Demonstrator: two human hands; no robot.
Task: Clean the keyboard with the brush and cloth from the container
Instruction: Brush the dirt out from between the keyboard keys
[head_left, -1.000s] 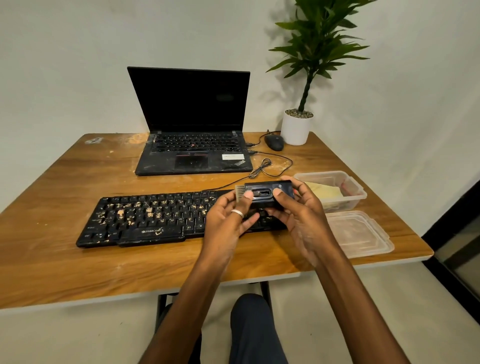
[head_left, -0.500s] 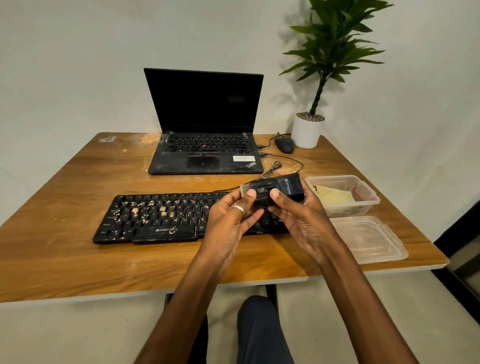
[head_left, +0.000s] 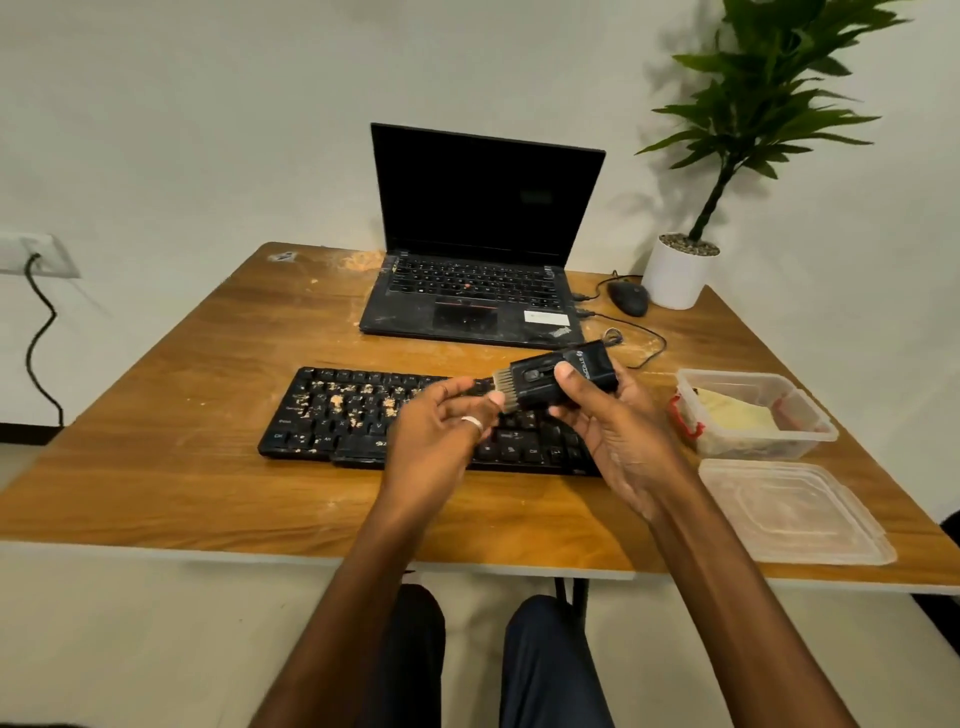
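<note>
Both forearms reach up from the lower edge and meet at mid-frame, above the right half of the keyboard (head_left: 358, 415). The right hand (head_left: 618, 436) grips the black brush (head_left: 540, 384) — thumb across its face, fingers wrapped behind — with the bristles (head_left: 504, 388) pointing left. The left hand (head_left: 439, 436), a ring (head_left: 471, 422) on one finger, is loosely curved, and its thumb tip touches the bristles; whether it pinches them is hard to tell. The crumb-strewn keyboard lies on the bench (head_left: 182, 467). The cloth (head_left: 737, 418) sits in the container (head_left: 810, 434) at the right of the frame.
</note>
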